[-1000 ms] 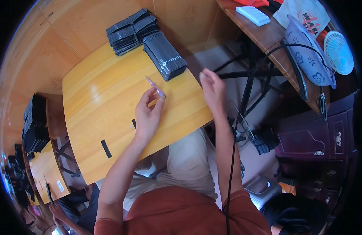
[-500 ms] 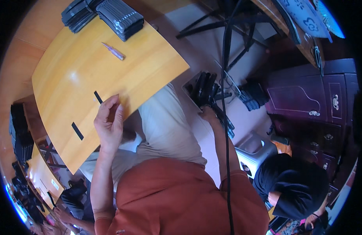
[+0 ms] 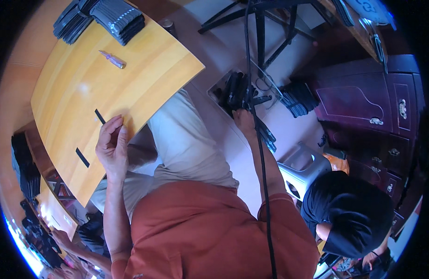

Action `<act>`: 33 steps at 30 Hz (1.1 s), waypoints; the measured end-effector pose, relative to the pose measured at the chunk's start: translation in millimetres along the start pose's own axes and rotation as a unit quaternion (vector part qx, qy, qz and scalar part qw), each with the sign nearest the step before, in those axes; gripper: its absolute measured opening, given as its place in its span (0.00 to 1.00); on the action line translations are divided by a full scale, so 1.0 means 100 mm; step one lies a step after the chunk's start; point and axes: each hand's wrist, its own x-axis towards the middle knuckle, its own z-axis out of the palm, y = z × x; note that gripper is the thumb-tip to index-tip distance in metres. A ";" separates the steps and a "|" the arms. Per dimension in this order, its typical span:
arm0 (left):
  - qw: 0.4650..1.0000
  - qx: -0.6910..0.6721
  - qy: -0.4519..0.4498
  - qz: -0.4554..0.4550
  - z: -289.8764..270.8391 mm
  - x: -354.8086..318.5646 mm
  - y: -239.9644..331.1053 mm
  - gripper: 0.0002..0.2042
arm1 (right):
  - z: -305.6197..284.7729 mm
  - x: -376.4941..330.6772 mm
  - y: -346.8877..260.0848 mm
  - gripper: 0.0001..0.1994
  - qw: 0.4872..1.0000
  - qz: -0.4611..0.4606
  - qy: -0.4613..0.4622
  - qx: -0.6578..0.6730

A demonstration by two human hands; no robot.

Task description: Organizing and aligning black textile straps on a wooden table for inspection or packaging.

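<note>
Your left hand [image 3: 113, 149] is hovering over the table [image 3: 142, 74], loosely curled; right of the table, your right hand [image 3: 244, 122] is resting at black parts [image 3: 233, 89], can't tell its grip!

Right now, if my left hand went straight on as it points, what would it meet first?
Probably the purple-handled tool, though your left hand may pass above it; height over the table is unclear.

Your left hand [image 3: 113, 145] curls loosely, thumb [image 3: 123, 136] near the fingers [image 3: 111, 124]. Your right hand [image 3: 244, 122] is at the right, arm [image 3: 270, 174] outstretched.
</note>
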 end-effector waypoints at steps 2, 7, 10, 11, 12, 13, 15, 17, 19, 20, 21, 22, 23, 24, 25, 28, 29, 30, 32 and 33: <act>0.999 -0.010 -0.033 -0.001 0.27 0.11 -0.02 0.09 | 0.08 0.05 0.88 0.17 0.995 0.053 0.066 0.051; 0.998 0.064 -0.011 0.010 0.02 0.05 -0.01 0.09 | -0.31 -0.35 0.35 0.15 0.973 -0.049 0.171 -0.146; 0.999 0.044 -0.015 0.016 0.11 0.06 -0.02 0.09 | -0.53 -0.51 0.56 0.15 0.987 0.110 0.100 -0.068; 0.999 0.041 -0.017 0.009 0.13 0.05 0.00 0.09 | -0.58 -0.54 0.61 0.17 0.991 0.097 0.068 -0.061; 0.999 0.039 -0.018 0.003 0.15 0.06 0.00 0.09 | -0.61 -0.56 0.62 0.18 0.994 0.083 0.036 -0.053; 0.999 0.037 -0.019 0.003 0.16 0.05 0.00 0.09 | -0.63 -0.56 0.62 0.18 0.994 0.085 0.037 -0.053; 0.999 0.028 -0.019 -0.009 0.16 0.05 -0.01 0.09 | -0.68 -0.55 0.58 0.19 0.993 0.053 0.031 -0.102; 0.999 0.032 -0.018 -0.003 0.14 0.04 -0.03 0.09 | -0.71 -0.50 0.46 0.18 0.991 0.059 0.015 -0.116; 0.999 0.034 -0.017 0.004 0.13 0.04 -0.03 0.09 | -0.71 -0.44 0.36 0.16 0.989 0.066 0.001 -0.130; 0.999 0.035 -0.016 0.006 0.14 0.04 -0.02 0.08 | -0.71 -0.42 0.31 0.15 0.990 0.063 -0.014 -0.128; 0.999 0.034 -0.016 0.007 0.15 0.04 -0.02 0.08 | -0.70 -0.40 0.32 0.14 0.989 0.063 -0.030 -0.128; 0.999 0.033 -0.016 0.006 0.17 0.04 -0.02 0.08 | -0.70 -0.38 0.33 0.14 0.989 0.064 -0.030 -0.129; 0.999 0.032 -0.018 0.006 0.18 0.04 -0.03 0.08 | -0.69 -0.36 0.35 0.15 0.991 0.064 -0.022 -0.113; 0.999 0.034 -0.017 0.006 0.18 0.04 -0.03 0.08 | -0.70 -0.34 0.33 0.15 0.993 0.061 -0.015 -0.097; 0.999 0.033 -0.016 0.006 0.18 0.04 -0.02 0.08 | -0.73 -0.32 0.33 0.15 0.993 0.059 -0.014 -0.097; 1.000 0.025 -0.012 -0.003 0.16 0.03 0.00 0.08 | -0.86 -0.32 0.34 0.18 0.998 0.012 -0.026 -0.048; 1.000 0.024 -0.008 -0.005 0.14 0.02 0.01 0.08 | -0.90 -0.34 0.34 0.20 0.998 0.000 -0.064 0.002; 1.000 0.022 -0.004 -0.006 0.13 0.01 0.03 0.08 | -0.95 -0.36 0.34 0.21 0.994 -0.011 -0.101 0.050; 0.999 0.033 -0.013 -0.001 0.18 0.03 0.02 0.08 | -0.88 -0.40 0.63 0.22 0.993 0.005 -0.114 0.023; 0.998 0.055 -0.017 0.002 0.18 0.03 0.01 0.08 | -0.84 -0.43 0.67 0.24 0.991 0.013 -0.135 0.000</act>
